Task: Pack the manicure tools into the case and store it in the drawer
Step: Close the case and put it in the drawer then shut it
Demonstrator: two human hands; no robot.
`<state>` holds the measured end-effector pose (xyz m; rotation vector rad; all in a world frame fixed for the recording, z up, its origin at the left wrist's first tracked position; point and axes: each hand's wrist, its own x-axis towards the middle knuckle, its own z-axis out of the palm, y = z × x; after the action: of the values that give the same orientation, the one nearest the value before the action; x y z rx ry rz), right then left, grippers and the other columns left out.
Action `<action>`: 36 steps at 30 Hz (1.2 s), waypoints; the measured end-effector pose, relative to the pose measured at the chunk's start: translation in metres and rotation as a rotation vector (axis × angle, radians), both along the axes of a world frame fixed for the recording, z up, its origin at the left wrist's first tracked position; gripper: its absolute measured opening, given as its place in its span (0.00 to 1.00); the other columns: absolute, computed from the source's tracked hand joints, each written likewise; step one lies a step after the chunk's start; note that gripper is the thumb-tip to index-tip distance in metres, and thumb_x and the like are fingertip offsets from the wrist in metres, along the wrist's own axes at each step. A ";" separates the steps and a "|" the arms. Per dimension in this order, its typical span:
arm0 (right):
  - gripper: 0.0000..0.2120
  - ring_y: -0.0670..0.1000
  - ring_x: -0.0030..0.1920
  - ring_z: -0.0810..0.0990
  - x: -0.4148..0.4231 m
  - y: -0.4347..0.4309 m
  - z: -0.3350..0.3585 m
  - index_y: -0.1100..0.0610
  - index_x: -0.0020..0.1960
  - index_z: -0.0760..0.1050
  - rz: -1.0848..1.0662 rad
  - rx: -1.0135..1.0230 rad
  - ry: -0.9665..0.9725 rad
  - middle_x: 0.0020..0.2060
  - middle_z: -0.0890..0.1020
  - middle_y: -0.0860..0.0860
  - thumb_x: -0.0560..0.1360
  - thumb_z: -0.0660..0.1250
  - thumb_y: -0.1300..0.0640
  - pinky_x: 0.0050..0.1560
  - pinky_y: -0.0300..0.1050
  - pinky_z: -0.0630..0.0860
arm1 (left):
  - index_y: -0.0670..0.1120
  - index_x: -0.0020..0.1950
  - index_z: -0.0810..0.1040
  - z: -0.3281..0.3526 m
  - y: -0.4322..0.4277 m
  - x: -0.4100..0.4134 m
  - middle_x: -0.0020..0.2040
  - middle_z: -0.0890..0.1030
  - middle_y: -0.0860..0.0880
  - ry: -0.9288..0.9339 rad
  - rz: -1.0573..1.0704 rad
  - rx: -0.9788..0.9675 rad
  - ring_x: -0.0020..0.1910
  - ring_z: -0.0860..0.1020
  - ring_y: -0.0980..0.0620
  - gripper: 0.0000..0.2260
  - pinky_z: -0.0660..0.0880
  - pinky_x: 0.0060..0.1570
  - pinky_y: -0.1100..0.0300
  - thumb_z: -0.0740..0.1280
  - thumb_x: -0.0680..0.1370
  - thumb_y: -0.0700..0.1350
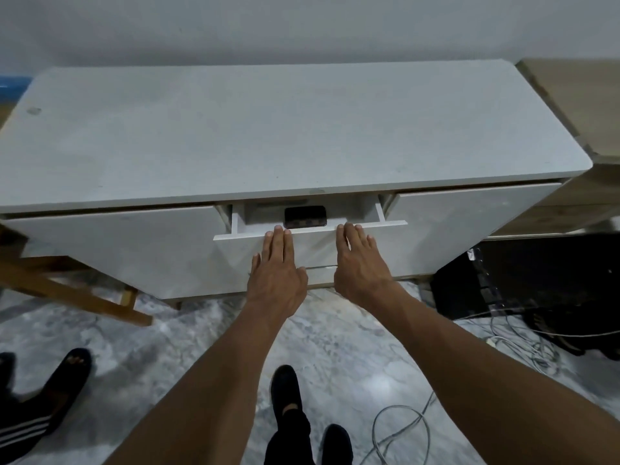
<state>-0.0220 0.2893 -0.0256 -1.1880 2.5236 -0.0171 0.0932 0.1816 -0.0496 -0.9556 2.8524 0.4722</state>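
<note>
A white drawer [385,225] in the middle of the white cabinet [268,135] stands open by a small gap. Inside it lies a dark closed case [305,216], partly hidden by the drawer front. My left hand [276,270] lies flat against the drawer front with straight fingers, its tips at the top edge just below the case. My right hand [359,263] presses flat on the drawer front beside it, fingers straight and slightly spread. No loose manicure tools are in sight.
A wooden frame [77,293] leans under the cabinet's left end. A black box [536,280] and tangled cables [523,347] lie on the marble floor at right. Another person's foot in a black slipper [67,374] stands at left; my own feet [295,397] are below.
</note>
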 end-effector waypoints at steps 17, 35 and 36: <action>0.41 0.61 0.77 0.51 -0.046 -0.053 -0.005 0.67 0.77 0.48 -0.016 -0.082 0.029 0.75 0.54 0.61 0.69 0.64 0.61 0.76 0.56 0.52 | 0.39 0.78 0.45 -0.005 -0.048 -0.044 0.78 0.50 0.41 0.067 -0.026 -0.058 0.78 0.47 0.43 0.33 0.56 0.75 0.51 0.57 0.80 0.51; 0.45 0.61 0.77 0.47 -0.060 -0.049 0.009 0.64 0.78 0.43 0.070 0.052 -0.025 0.77 0.50 0.58 0.71 0.65 0.53 0.76 0.58 0.54 | 0.39 0.78 0.42 0.004 -0.050 -0.051 0.79 0.44 0.44 -0.019 -0.025 0.048 0.78 0.41 0.43 0.36 0.53 0.75 0.49 0.57 0.81 0.55; 0.44 0.61 0.78 0.46 -0.060 -0.047 0.011 0.63 0.78 0.42 0.071 0.065 -0.036 0.78 0.48 0.57 0.72 0.65 0.53 0.75 0.59 0.53 | 0.40 0.78 0.42 0.005 -0.049 -0.049 0.79 0.43 0.44 -0.018 -0.024 0.062 0.78 0.42 0.43 0.35 0.51 0.75 0.47 0.56 0.81 0.55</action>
<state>-0.0817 0.2420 -0.0145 -1.2395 2.4309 0.0597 0.0441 0.1326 -0.0445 -0.9097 2.8123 0.5432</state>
